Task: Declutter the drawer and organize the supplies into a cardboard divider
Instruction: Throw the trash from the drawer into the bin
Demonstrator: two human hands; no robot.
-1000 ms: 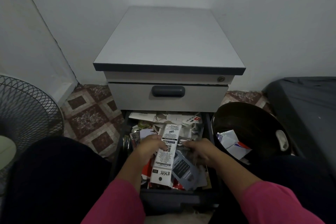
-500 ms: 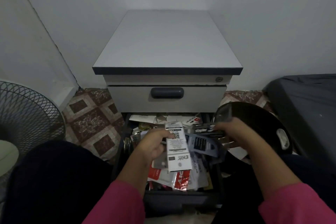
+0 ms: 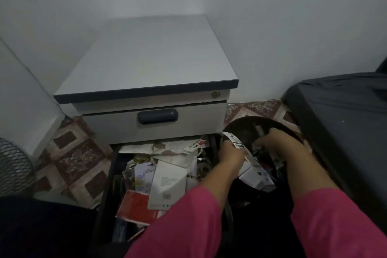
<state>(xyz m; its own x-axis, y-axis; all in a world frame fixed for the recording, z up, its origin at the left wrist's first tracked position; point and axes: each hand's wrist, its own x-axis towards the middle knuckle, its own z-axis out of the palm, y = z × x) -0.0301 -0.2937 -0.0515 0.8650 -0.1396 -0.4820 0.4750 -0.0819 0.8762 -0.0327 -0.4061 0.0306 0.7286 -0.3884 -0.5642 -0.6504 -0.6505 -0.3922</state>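
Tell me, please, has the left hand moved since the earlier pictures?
Yes. The left hand, gripping a white box, has gone rightwards from above the open drawer to over the dark bin.

Grey cabinet (image 3: pixel 146 58), pink sleeves (image 3: pixel 180 222), dark bin (image 3: pixel 247 125), maroon-and-cream diamond floor tiles (image 3: pixel 79 159)

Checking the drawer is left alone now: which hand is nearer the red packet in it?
Left. The left hand grips a white box just right of the drawer holding the red packet; the right hand is farther right, over the dark bin.
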